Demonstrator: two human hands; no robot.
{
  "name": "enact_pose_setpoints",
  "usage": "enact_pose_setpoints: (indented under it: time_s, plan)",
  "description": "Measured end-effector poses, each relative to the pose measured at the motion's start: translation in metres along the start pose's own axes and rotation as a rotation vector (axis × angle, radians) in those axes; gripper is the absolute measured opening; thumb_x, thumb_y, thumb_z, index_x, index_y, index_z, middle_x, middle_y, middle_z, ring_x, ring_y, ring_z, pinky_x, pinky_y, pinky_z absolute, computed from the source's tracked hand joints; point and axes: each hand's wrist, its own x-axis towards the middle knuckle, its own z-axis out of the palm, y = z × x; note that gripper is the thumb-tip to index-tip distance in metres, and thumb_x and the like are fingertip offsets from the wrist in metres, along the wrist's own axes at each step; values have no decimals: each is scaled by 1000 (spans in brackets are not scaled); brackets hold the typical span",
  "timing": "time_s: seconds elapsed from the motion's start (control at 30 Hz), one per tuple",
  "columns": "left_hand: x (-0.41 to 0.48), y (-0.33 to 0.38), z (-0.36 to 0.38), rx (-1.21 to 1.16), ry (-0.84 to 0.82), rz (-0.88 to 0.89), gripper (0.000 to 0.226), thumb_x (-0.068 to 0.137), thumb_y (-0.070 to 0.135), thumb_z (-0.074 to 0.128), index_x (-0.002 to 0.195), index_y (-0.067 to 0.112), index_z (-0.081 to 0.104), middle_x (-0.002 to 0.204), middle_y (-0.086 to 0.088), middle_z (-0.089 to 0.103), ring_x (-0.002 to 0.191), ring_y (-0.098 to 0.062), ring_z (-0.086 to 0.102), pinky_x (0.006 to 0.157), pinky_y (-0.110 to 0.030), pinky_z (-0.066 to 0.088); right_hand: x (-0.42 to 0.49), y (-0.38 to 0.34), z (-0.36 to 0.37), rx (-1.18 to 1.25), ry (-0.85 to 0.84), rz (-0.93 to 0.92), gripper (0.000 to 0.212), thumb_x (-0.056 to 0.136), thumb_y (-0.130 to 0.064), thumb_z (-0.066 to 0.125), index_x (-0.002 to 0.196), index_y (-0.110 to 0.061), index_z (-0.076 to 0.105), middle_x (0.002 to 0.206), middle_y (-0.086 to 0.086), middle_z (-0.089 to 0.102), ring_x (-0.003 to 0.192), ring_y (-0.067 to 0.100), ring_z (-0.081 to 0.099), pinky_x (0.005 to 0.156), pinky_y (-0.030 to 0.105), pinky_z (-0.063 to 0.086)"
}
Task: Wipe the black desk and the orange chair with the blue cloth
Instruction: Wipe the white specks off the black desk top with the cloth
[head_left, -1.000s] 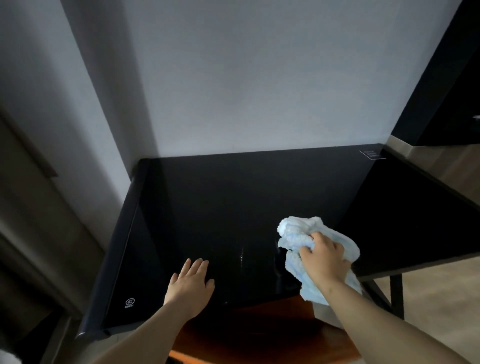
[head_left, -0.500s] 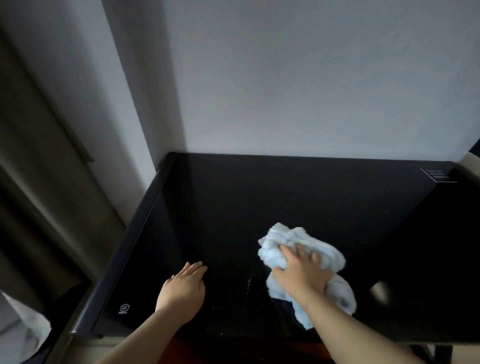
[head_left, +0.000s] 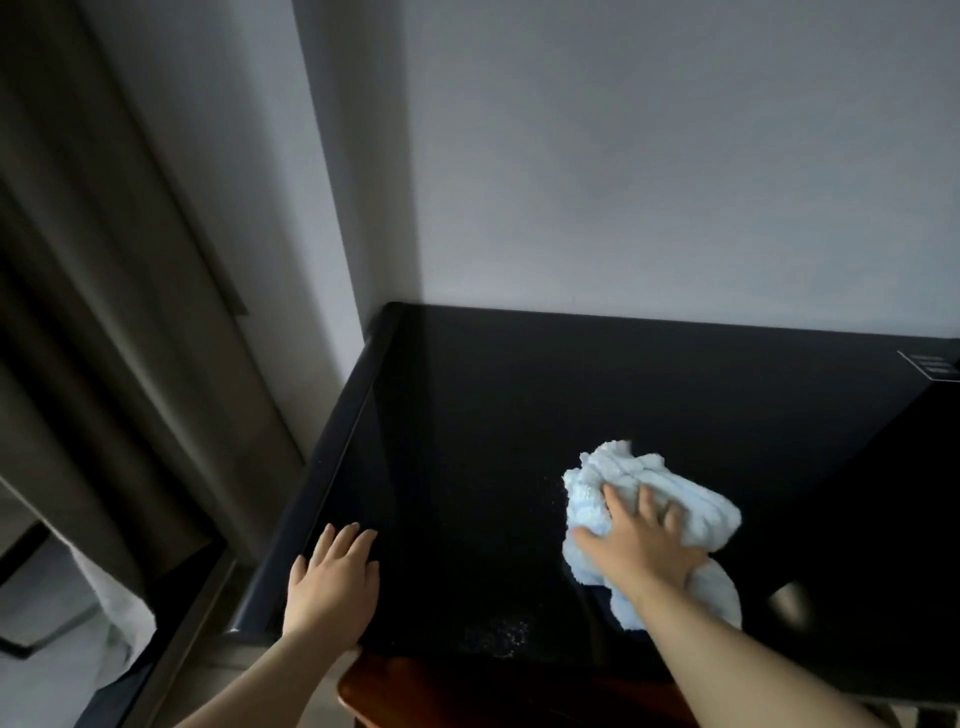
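Wiping glossy black desk (head_left: 493, 415) with fluffy blue cloth (head_left: 691, 499)
Right hand (head_left: 639, 545) and left hand (head_left: 332, 587) press flat-fingered; ungripped cloth may slip

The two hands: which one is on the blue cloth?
The right hand: it presses the blue cloth onto the black desk, while the left hand lies flat on the bare desk surface.

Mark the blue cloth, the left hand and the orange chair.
blue cloth (head_left: 693, 512): head view, bunched folds on its right side.
left hand (head_left: 332, 587): head view, back of the hand.
orange chair (head_left: 493, 696): head view, seat at the picture's bottom edge.
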Motion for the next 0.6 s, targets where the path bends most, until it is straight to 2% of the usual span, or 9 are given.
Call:
enact_pose_setpoints:
  time_s: [0.03, 0.1, 0.13, 0.2, 0.23, 0.27, 0.33, 0.47, 0.6]
  plan:
    - [0, -6, -2, 2, 3, -6, 47, 100, 34, 29, 147, 30, 24, 156, 10, 16, 146, -15, 1, 117, -40, 10, -1, -13, 16, -40, 45, 16, 60, 69, -50, 45, 127, -49, 30, 136, -10, 37, 127, 24, 31, 95, 48, 36]
    - [3, -18, -6, -13, 17, -10, 46, 101, 33, 28, 147, 28, 25, 156, 8, 18, 146, -16, 1, 117, -40, 10, -18, -43, 29, -95, 138, -247, 58, 65, -42, 57, 119, -49, 38, 129, -7, 45, 123, 25, 37, 96, 48, 35]
    - [5, -23, -8, -33, 27, -14, 46, 101, 32, 27, 147, 27, 26, 156, 8, 20, 146, -16, 3, 117, -39, 12, -24, -60, 28, 67, 108, -504, 56, 62, -38, 63, 115, -43, 45, 121, -3, 52, 118, 28, 46, 95, 48, 36]
    - [8, -32, -13, -80, 50, -19, 45, 101, 30, 28, 146, 25, 29, 154, 8, 25, 146, -16, 7, 116, -37, 16, -46, -86, 42, 437, -18, -1082, 46, 53, -26, 67, 96, -12, 63, 93, 9, 66, 86, 39, 62, 79, 52, 39]
    - [8, -35, -15, -101, 59, -17, 44, 101, 29, 28, 145, 24, 30, 153, 8, 27, 145, -16, 9, 115, -36, 18, -55, -95, 53, 404, 34, -1118, 42, 52, -25, 67, 90, -6, 68, 94, 11, 67, 84, 40, 62, 74, 55, 40]
    - [8, -38, -17, -117, 65, -12, 44, 101, 28, 29, 144, 23, 31, 152, 7, 29, 145, -16, 11, 114, -35, 20, -65, -105, 63, 217, 129, -1005, 43, 59, -28, 65, 100, -16, 69, 110, 4, 65, 100, 36, 58, 79, 56, 42]
    - [8, -40, -19, -128, 64, 2, 44, 101, 28, 30, 144, 23, 32, 151, 8, 30, 145, -16, 13, 113, -35, 20, -70, -108, 88, -147, 188, -685, 47, 76, -35, 52, 123, -40, 49, 134, -17, 43, 126, 24, 34, 92, 49, 35]
    - [8, -32, -18, -133, 5, 56, 44, 101, 29, 27, 145, 27, 29, 153, 10, 25, 145, -14, 7, 115, -41, 13, -67, -85, 94, -211, 112, -796, 47, 81, -38, 46, 128, -44, 41, 144, -21, 31, 132, 17, 20, 95, 44, 26]
    - [6, -14, -11, -126, -54, 154, 45, 101, 31, 27, 146, 28, 27, 155, 8, 22, 146, -15, 5, 116, -42, 9, -71, -21, 78, -327, 95, -695, 50, 79, -44, 43, 129, -46, 39, 145, -22, 24, 136, 13, 15, 97, 44, 23]
